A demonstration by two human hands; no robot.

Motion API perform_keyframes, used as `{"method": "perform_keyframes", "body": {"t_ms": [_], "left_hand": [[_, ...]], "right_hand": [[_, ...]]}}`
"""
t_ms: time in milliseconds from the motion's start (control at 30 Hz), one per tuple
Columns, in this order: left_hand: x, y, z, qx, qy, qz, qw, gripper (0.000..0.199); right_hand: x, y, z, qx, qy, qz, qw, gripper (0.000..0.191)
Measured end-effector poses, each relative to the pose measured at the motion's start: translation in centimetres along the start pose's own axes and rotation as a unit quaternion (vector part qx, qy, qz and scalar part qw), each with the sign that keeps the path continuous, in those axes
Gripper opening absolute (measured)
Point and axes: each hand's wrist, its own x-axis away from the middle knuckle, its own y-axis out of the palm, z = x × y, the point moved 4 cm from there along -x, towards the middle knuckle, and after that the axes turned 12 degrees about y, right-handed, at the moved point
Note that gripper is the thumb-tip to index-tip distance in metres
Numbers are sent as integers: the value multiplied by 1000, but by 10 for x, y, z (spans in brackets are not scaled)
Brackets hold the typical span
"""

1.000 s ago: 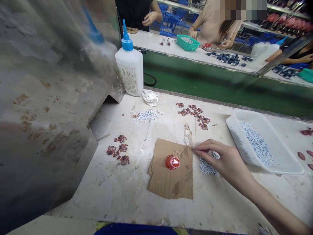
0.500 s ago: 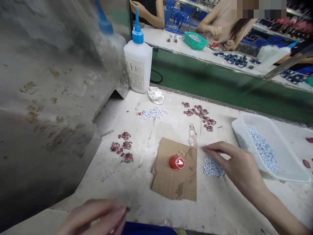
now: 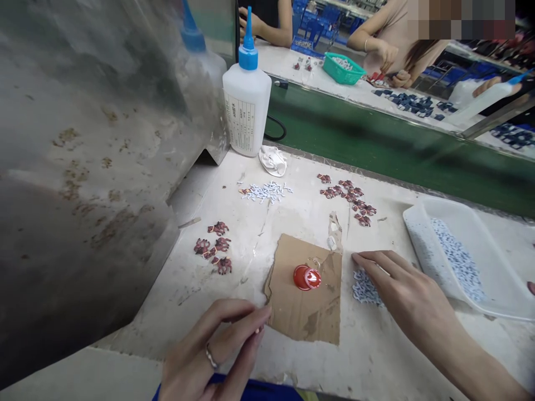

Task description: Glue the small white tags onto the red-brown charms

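My left hand [image 3: 221, 345], with a ring on one finger, is closed in a pinch at the lower left edge of a cardboard piece [image 3: 288, 306]; a tiny part shows at the fingertips, too small to name. My right hand [image 3: 405, 289] hovers with fingers pressed together over a small pile of pale blue-white pieces [image 3: 364, 288]; what it holds, if anything, is hidden. A small red cup [image 3: 306, 277] rests on the cardboard. Small brown figures lie in a left group [image 3: 221, 245] and a back right group [image 3: 349, 195]. More pale pieces [image 3: 267, 191] lie behind the cardboard.
A translucent tub [image 3: 497, 267] of pale pieces stands at the right. A glue bottle [image 3: 247, 106] and a crumpled white cloth [image 3: 273, 160] are at the back. A large metal housing [image 3: 92, 167] bounds the left. Beyond the green partition [image 3: 355, 120], other people work.
My left hand has come up and right to the cardboard's edge. My right hand stays by the pale pile, its fingers slightly lower. The whole view has shifted a little.
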Motion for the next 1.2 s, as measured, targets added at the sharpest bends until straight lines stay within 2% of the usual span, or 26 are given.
{"method": "perform_keyframes", "body": {"t_ms": [100,200,333,467,600,833,1067,1200], "left_hand": [[1,2,-5,1,18,-21,1000,41],[0,2,-6,-1,29,-19,999,39],[-1,0,-7,-12,19,-8,1000,38],[1,1,-10,-15,25,-19,999,37],[2,1,-12,3,-9,-11,1000,35],[-1,3,-11,9,17,-26,999,31],[-1,1,-7,2,-7,5,1000,35],[-3,4,-5,44,-1,25,999,28]], "right_hand": [[-7,0,7,-25,48,-30,998,50],[-14,0,19,-49,90,-35,994,35],[-20,-1,27,-72,115,-35,990,36],[-23,-1,22,-103,126,-36,986,31],[-30,2,18,-140,131,-46,980,31],[-51,3,22,-178,111,-85,974,37],[-42,-1,20,-180,89,-27,979,43],[-31,-8,3,-210,98,-8,973,34]]}}
